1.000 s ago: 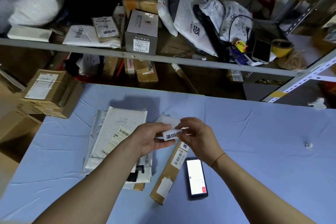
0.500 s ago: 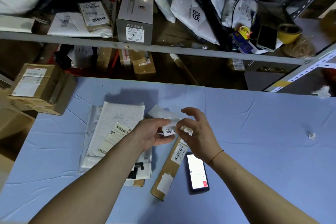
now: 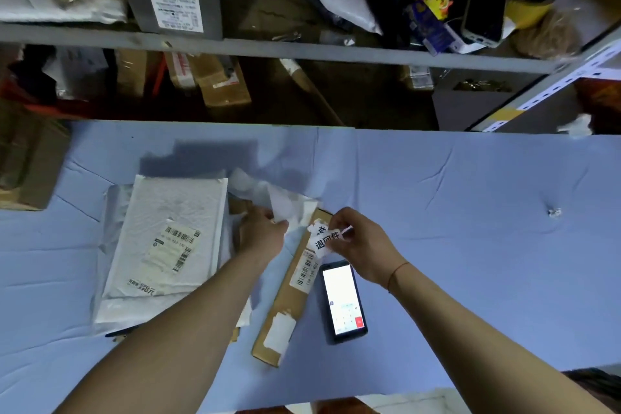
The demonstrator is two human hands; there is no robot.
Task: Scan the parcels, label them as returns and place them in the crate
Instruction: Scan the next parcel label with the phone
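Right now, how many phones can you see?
2. A black smartphone with a lit screen lies on the blue table beside the long cardboard parcel; a dark-screened phone rests on the metal shelf. Others may be hidden.

We list: a lit phone (image 3: 343,301) lying on our blue table cover (image 3: 470,212) — beyond it, a grey metal shelf (image 3: 302,52) bearing a second dark phone (image 3: 484,13) and a yellow tape roll (image 3: 529,3).

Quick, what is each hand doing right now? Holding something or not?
Left hand: grips the white backing paper.
Right hand: pinches the return label above the long cardboard parcel.
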